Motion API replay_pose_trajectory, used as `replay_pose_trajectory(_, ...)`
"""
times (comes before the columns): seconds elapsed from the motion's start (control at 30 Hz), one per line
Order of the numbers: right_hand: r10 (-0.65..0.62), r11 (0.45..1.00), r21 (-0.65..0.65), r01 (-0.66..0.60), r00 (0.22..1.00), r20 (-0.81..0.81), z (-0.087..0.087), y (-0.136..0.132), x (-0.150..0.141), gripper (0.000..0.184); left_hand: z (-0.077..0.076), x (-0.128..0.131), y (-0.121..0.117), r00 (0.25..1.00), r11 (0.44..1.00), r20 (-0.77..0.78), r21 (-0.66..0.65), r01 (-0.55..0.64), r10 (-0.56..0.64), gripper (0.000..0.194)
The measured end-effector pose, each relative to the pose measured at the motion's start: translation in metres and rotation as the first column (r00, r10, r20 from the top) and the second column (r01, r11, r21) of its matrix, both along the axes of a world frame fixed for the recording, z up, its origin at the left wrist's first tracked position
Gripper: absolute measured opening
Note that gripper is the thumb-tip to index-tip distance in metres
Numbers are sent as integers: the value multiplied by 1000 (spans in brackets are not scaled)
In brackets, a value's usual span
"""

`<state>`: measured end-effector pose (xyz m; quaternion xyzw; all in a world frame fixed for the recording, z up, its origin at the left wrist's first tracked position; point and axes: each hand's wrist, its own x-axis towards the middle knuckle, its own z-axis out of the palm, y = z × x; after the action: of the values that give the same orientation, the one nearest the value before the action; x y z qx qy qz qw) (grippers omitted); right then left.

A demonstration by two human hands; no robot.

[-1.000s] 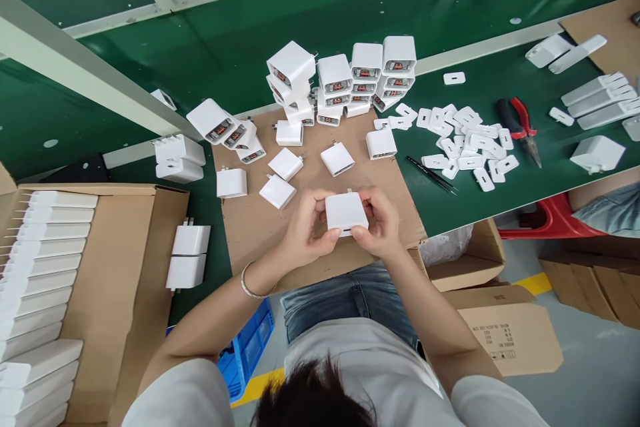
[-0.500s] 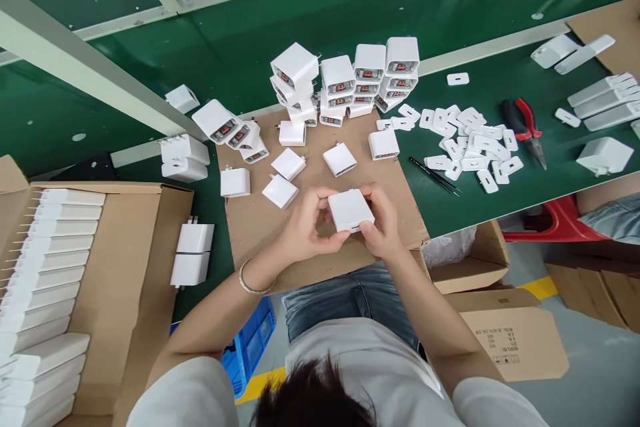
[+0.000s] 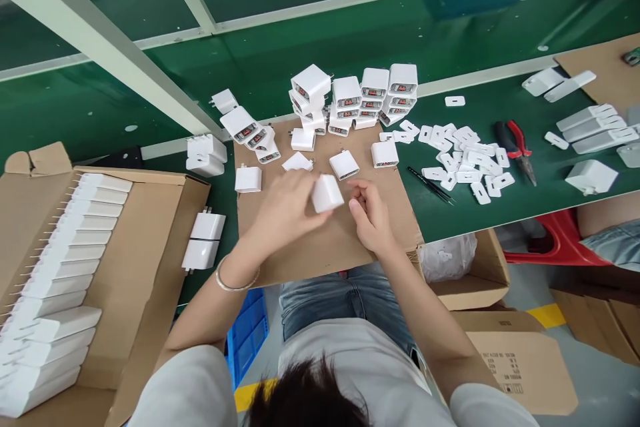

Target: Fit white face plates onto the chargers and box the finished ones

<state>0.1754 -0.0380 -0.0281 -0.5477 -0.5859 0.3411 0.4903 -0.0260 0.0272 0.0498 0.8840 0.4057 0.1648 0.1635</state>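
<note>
My left hand [image 3: 286, 208] grips a white plug-in charger [image 3: 327, 193], tilted, above the cardboard sheet [image 3: 300, 260]. To the charger's right, my right hand [image 3: 373, 219] is apart from it, fingers loosely curled and nothing visible in them. Just beyond my hands lie several single chargers, among them one charger [image 3: 344, 165] near the middle and another [image 3: 249, 179] at the left. Stacked chargers [image 3: 346, 92] with open ends and reddish parts inside stand at the sheet's far edge. A pile of small white slotted covers [image 3: 470, 160] lies to the right.
Black tweezers [image 3: 431, 185] and red-black pliers [image 3: 517, 150] lie near the covers. An open carton [image 3: 150, 240] at the left holds a row of chargers. A pale post [image 3: 115, 47] slants down at the back left. Further housings [image 3: 595, 121] are at the right.
My right hand has come off the charger and moved slightly right. My left hand has turned the charger and shifted it left and up. The camera view has also shifted.
</note>
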Motion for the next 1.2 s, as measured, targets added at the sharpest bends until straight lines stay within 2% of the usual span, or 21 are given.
replay_pose_trajectory(0.07, -79, 996, -53, 77, 996, -38, -1, 1, -1, 32, 8, -16, 5, 979, 979, 3, 38, -202, 202, 39)
replay_pose_trajectory(0.13, -136, 987, -90, 130, 988, -67, -3, 3, -1, 29, 11, -30, 9, 925, 924, -31, 73, -375, 378, 38)
replay_pose_trajectory(0.2, -151, 984, -109, 142, 986, -77, -4, 4, -1, 28, 9, -40, 11, 885, 889, -91, 88, -450, 457, 39)
replay_pose_trajectory(0.4, -123, 983, -146, 114, 991, -55, -7, 5, 0, 26, -15, -40, 5, 899, 917, -182, 106, -385, 399, 42)
replay_pose_trajectory(0.53, -127, 983, -140, 120, 991, -42, -7, 5, -1, 26, -25, -33, 2, 887, 912, -212, 124, -392, 410, 53)
replay_pose_trajectory(0.7, -125, 983, -139, 118, 991, -41, -8, 6, -1, 25, -28, -34, 2, 885, 911, -215, 93, -402, 413, 55)
replay_pose_trajectory(0.87, -117, 982, -152, 113, 993, -17, -7, 6, 0, 24, -28, -46, 9, 855, 883, -224, 157, -442, 467, 53)
replay_pose_trajectory(1.0, -101, 983, -156, 100, 995, 2, -6, 5, 0, 24, -29, -57, 17, 856, 884, -221, 147, -444, 467, 58)
replay_pose_trajectory(1.2, -96, 983, -151, 100, 995, 32, -5, 5, 1, 22, -31, -60, 19, 837, 862, -213, 183, -474, 505, 57)
